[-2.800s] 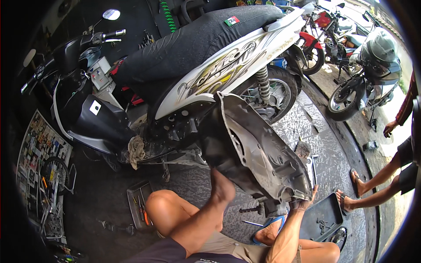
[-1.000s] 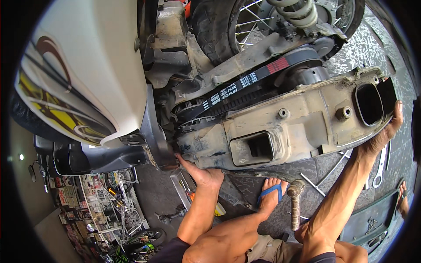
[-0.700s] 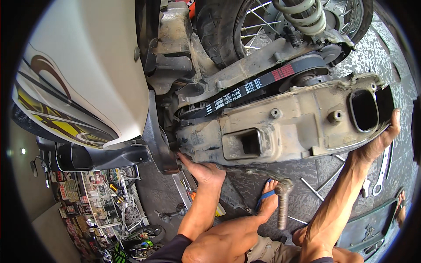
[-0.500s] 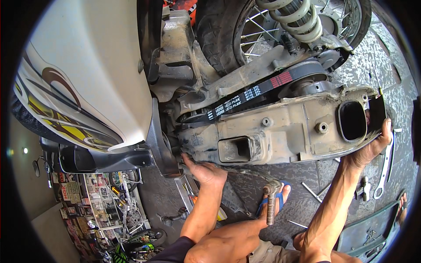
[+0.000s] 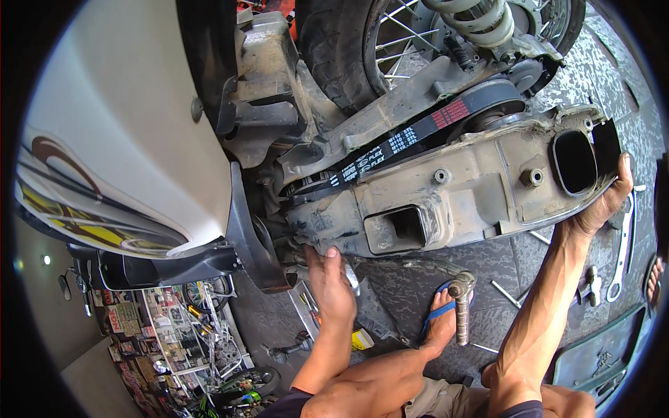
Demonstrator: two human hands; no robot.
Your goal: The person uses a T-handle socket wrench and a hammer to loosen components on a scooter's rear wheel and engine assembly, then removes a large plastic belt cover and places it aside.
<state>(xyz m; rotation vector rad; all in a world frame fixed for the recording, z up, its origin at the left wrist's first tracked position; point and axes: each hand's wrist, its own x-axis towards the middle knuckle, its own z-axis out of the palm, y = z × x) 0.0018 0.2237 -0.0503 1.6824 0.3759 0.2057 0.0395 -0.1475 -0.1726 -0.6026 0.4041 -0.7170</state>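
Observation:
A dusty grey belt-case cover (image 5: pixel 474 198) with a kick lever (image 5: pixel 461 306) stands tilted beside a scooter's drive housing, its right end higher. My right hand (image 5: pixel 601 200) grips that right end, the thumb on the outer face and most fingers hidden behind. At the lower left end, my left hand (image 5: pixel 332 282) presses its thumb and fingers against the cover's bottom edge. Behind the cover, the black drive belt (image 5: pixel 418 139) with white and red printing runs along the housing (image 5: pixel 390 115).
The white body panel (image 5: pixel 132 118) fills the left side. Above are a spoked rear wheel (image 5: pixel 341 42) and a spring shock absorber (image 5: pixel 481 21). On the floor lie a ring spanner (image 5: pixel 619 258), a hammer (image 5: pixel 594 285) and a green tray (image 5: pixel 603 355) of small parts.
The cover's right end sits higher, and its slant is steeper. My left hand has turned, with its thumb and fingers now up along the bottom edge. The whole view has shifted slightly.

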